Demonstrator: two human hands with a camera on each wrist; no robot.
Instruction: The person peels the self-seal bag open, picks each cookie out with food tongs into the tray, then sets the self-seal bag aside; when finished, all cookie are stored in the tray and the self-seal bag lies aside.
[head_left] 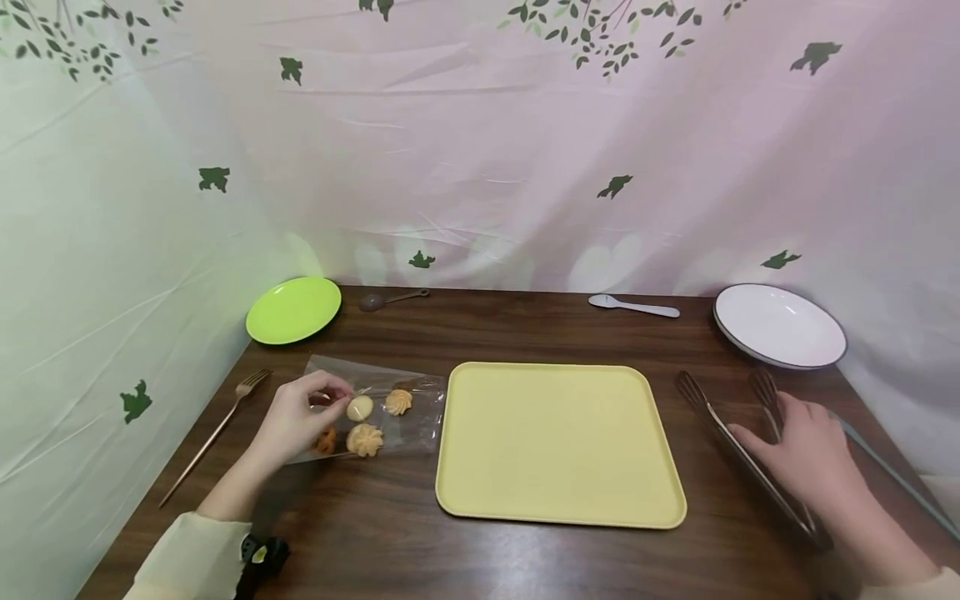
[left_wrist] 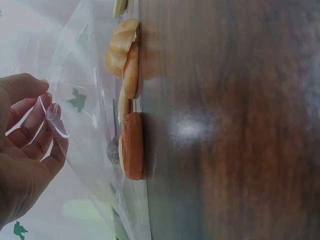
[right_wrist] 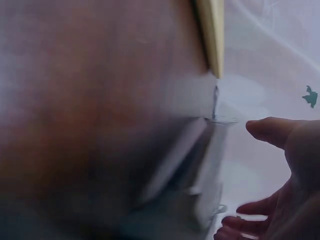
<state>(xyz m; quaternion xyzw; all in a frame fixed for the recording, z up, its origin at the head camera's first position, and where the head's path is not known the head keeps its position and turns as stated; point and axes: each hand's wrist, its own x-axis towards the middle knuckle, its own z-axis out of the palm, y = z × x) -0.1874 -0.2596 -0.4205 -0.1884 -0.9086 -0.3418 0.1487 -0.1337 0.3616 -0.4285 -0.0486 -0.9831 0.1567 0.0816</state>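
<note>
My left hand (head_left: 300, 421) pinches the edge of a clear plastic bag (head_left: 420, 429) between thumb and fingertips. In the left wrist view the raised film (left_wrist: 82, 150) slopes down from that pinch. Several cookies lie flat in the bag: a pale round cookie (head_left: 360, 407), a swirled cookie (head_left: 398, 402), a flower-shaped cookie (head_left: 364, 440) and a brown cookie (left_wrist: 133, 145) partly behind the left hand. Over metal tongs (head_left: 750, 460) at the right, my right hand (head_left: 810, 454) spreads its thumb from its fingers. The right wrist view shows that hand apart from the blurred tongs (right_wrist: 212, 170).
A yellow tray (head_left: 562, 446) lies mid-table between the hands. Left stand a copper-coloured fork (head_left: 217, 433) and a green plate (head_left: 294, 310). Along the back lie a dark spoon (head_left: 372, 302) and a pale knife (head_left: 637, 307). A white dish (head_left: 780, 325) sits back right, near a grey-blue strip (head_left: 892, 468).
</note>
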